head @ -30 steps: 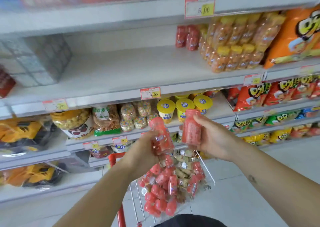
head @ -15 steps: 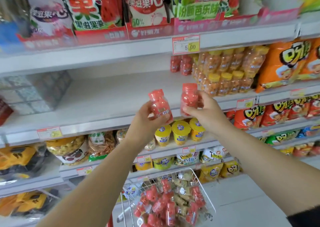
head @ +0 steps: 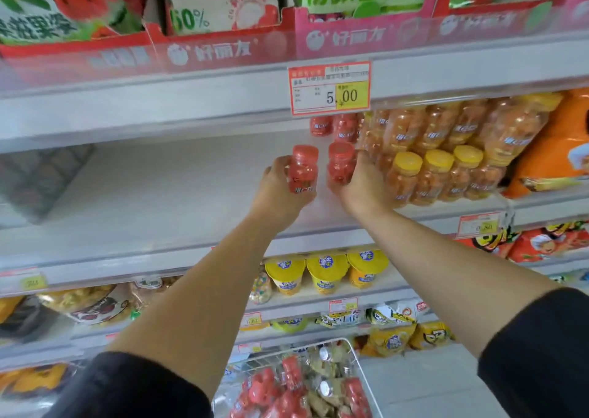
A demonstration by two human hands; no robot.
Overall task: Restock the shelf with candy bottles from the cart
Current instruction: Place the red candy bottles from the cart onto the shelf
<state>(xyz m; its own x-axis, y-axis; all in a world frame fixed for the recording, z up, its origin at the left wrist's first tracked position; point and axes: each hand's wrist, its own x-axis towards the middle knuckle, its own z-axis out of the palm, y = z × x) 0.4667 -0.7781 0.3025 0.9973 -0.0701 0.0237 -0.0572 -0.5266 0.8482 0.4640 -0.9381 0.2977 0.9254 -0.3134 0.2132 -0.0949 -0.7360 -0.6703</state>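
Observation:
My left hand (head: 280,191) grips a red candy bottle (head: 303,169) upright over the white shelf (head: 153,194). Just to its right, my right hand (head: 363,185) grips a second red candy bottle (head: 340,162), close beside the yellow-capped orange bottles (head: 430,175). Both hands reach into the middle shelf, over its mostly bare left part. Two more red bottles (head: 334,127) stand at the back of that shelf. The wire cart (head: 360,373) sits at the bottom, holding several red bottles (head: 287,389).
A 5.00 price tag (head: 330,87) hangs on the shelf edge above the hands. An orange snack bag (head: 561,149) fills the shelf's right end. Yellow cups (head: 325,274) stand on the shelf below. Boxed snack bags line the top shelf.
Both hands have risen from above the cart and moved forward into the middle shelf, each still holding its red bottle. The view has tilted upward.

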